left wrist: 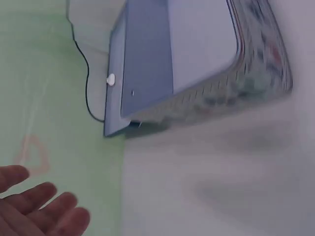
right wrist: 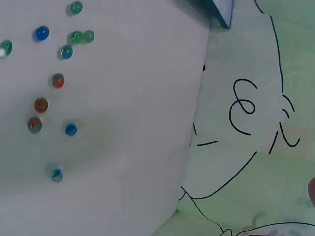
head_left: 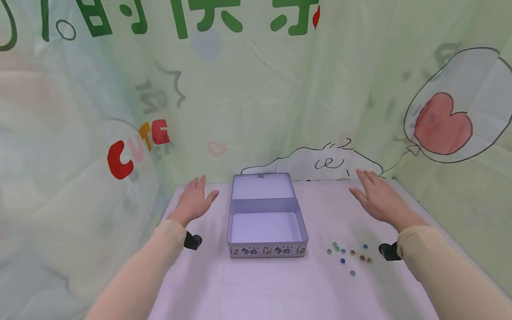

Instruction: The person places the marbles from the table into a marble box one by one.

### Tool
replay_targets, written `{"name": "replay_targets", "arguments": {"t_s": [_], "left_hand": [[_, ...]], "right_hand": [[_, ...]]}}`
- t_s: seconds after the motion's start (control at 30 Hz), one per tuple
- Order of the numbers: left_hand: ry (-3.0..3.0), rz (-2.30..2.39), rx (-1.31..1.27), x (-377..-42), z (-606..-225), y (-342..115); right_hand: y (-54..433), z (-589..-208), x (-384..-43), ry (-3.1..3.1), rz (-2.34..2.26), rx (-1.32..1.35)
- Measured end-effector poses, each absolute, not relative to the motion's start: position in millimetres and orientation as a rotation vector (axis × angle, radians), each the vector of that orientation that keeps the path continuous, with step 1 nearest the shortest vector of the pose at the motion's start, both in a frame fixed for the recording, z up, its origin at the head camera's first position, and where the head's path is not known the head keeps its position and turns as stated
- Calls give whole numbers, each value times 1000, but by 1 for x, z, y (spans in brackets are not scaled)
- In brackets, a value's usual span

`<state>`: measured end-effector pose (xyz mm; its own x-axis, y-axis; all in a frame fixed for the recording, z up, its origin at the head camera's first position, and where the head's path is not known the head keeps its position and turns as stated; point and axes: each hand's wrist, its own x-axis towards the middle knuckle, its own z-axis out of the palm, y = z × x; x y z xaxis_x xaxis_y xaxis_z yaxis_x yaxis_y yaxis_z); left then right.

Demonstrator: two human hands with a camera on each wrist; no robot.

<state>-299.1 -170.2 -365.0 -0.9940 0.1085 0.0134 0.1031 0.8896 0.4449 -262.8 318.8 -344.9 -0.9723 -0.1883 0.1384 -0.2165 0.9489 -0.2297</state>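
A rectangular tin box [head_left: 267, 250] with a patterned front stands mid-table, its hinged lid [head_left: 262, 186] tipped back and its inside bare. Left of it my left hand [head_left: 194, 201] hovers with fingers spread, holding nothing; its fingertips [left wrist: 74, 221] also show in the left wrist view. Above the table's right side, my right hand [head_left: 380, 200] is held out with straight fingers, touching nothing. Several glass marbles lie scattered right of the box, among them a dark blue marble [head_left: 342, 261], an orange-brown marble [head_left: 362, 258] and a green marble [head_left: 353, 273]. The right wrist view shows no part of the right hand.
A pale cloth covers the table [head_left: 256, 293]. Behind it hangs a light green printed curtain [head_left: 256, 102], which also closes off both sides. Each wrist carries a black device, one left [head_left: 193, 241] and one right [head_left: 390, 252].
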Motion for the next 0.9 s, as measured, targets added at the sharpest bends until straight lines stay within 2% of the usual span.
{"name": "replay_targets", "arguments": {"t_s": [0.13, 0.2, 0.33, 0.43, 0.6, 0.9], "left_hand": [[2608, 1446, 41, -287, -411, -172], [2386, 1653, -58, -278, -439, -172], [2129, 1782, -189, -262, -491, -173], [2015, 1858, -221, -255, -515, -174], [1860, 1968, -225, -258, -532, -174], [1655, 1970, -183, -273, -537, -184]], "right_hand": [[323, -353, -260, -2955, 563, 310], [328, -358, -257, -2938, 621, 311], [339, -369, -251, -2923, 649, 301], [347, -377, -247, -2927, 655, 273], [358, -382, -240, -2941, 656, 219], [365, -389, -233, -2950, 618, 220]]}}
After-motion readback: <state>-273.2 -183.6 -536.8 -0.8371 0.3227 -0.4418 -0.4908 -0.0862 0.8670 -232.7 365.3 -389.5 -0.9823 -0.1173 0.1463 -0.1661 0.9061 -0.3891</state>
